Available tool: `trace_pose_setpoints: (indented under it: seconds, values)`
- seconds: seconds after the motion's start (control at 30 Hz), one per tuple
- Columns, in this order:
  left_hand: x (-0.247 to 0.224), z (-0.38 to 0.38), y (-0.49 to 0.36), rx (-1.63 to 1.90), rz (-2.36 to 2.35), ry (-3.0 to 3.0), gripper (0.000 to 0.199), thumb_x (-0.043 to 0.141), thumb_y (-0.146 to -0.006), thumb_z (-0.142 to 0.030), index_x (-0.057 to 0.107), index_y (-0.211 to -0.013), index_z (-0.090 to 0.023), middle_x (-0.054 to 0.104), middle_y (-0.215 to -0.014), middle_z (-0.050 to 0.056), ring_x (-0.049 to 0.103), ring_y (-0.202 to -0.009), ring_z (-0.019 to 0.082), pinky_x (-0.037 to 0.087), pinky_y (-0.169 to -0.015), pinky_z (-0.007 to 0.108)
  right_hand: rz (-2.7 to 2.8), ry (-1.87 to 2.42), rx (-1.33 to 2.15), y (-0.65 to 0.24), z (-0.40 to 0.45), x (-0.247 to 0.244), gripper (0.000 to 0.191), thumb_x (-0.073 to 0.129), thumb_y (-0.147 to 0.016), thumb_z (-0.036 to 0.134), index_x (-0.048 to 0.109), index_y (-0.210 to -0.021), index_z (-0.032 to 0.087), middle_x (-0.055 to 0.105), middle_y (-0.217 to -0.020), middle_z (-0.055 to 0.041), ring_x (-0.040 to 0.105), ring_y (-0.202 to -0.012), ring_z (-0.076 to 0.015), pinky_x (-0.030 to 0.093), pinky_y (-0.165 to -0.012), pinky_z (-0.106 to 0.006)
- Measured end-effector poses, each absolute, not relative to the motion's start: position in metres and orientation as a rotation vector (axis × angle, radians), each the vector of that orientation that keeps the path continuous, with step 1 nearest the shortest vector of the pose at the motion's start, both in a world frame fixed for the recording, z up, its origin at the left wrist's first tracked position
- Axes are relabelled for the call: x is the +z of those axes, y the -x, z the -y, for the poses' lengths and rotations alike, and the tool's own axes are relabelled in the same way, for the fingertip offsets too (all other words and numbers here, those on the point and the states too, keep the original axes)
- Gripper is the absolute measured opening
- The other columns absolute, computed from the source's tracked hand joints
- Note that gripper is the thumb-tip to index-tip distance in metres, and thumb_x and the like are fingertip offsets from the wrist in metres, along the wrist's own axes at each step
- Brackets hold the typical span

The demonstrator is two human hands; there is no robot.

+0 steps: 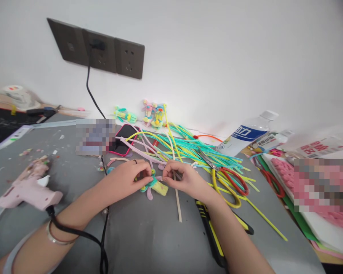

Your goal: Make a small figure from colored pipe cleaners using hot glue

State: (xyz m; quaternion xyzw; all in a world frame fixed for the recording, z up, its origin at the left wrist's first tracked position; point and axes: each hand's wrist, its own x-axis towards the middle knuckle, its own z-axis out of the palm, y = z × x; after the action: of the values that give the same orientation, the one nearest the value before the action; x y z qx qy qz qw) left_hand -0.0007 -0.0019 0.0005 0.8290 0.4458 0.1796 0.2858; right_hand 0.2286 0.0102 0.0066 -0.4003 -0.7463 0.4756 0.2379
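A small yellow, teal and pink pipe-cleaner figure (159,188) lies tilted on the grey table between my hands. My left hand (133,173) has its fingers curled round the figure's teal and yellow end, pinching it. From the other side, the fingertips of my right hand (178,175) are pressed together close to a small pink piece beside the figure; what they hold is too small to make out. A pale strip (178,207) runs down under my right hand.
Teal, yellow and pink stems (185,142) are heaped behind my hands. Scissors (215,167) and black-yellow pliers (213,236) lie right, near a bottle (246,133). At left are a pink glue gun (28,190) with its cord and a phone (125,139). Finished figures (159,116) lean on the wall.
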Motion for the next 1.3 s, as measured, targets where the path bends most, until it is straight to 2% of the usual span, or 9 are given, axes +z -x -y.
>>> trace_pose_setpoints:
  seconds: [0.3, 0.87, 1.0, 1.17, 1.3]
  values:
    - [0.001, 0.004, 0.000, 0.485, -1.157, -2.231, 0.015, 0.056, -0.090, -0.036, 0.061, -0.091, -0.022, 0.065, -0.086, 0.000, 0.060, -0.082, 0.017, 0.042, -0.071, 0.027, 2.126, 1.080, 1.321, -0.227, -0.010, 0.006, 0.008, 0.061, -0.083, 0.020, 0.062, -0.075, 0.019, 0.054, -0.077, -0.0006, 0.050, -0.067, -0.0126, 0.043, -0.062, -0.024]
    - [-0.001, 0.003, 0.000, 0.473, -1.148, -2.239, 0.016, 0.055, -0.091, -0.037, 0.060, -0.091, -0.022, 0.065, -0.087, 0.001, 0.060, -0.081, 0.018, 0.041, -0.070, 0.027, 2.147, 1.054, 1.268, -0.226, -0.010, 0.005, 0.008, 0.061, -0.083, 0.016, 0.061, -0.075, 0.019, 0.053, -0.077, 0.0004, 0.050, -0.068, -0.0126, 0.042, -0.063, -0.024]
    - [0.001, 0.003, 0.000, 0.479, -1.153, -2.233, 0.016, 0.056, -0.090, -0.037, 0.061, -0.090, -0.022, 0.065, -0.085, 0.001, 0.060, -0.080, 0.018, 0.041, -0.069, 0.026, 2.154, 1.050, 1.251, -0.227, -0.011, 0.005, 0.008, 0.062, -0.084, 0.020, 0.061, -0.076, 0.020, 0.053, -0.077, 0.0002, 0.051, -0.068, -0.0132, 0.042, -0.063, -0.025]
    - [0.003, 0.003, 0.000, 0.494, -1.144, -2.215, 0.016, 0.056, -0.090, -0.037, 0.062, -0.091, -0.022, 0.065, -0.084, 0.000, 0.061, -0.079, 0.017, 0.041, -0.068, 0.026, 2.120, 1.085, 1.209, -0.230, -0.011, 0.007, 0.010, 0.061, -0.088, 0.029, 0.064, -0.090, 0.020, 0.057, -0.078, -0.0012, 0.051, -0.069, -0.0145, 0.042, -0.064, -0.026]
    - [0.002, 0.003, 0.002, 0.488, -1.146, -2.214, 0.016, 0.057, -0.090, -0.036, 0.064, -0.098, -0.023, 0.066, -0.091, 0.001, 0.062, -0.083, 0.018, 0.043, -0.072, 0.027, 2.150, 1.089, 1.126, -0.236, -0.015, 0.005, 0.009, 0.055, -0.091, 0.024, 0.062, -0.093, 0.019, 0.060, -0.083, -0.0030, 0.052, -0.071, -0.0147, 0.042, -0.065, -0.027]
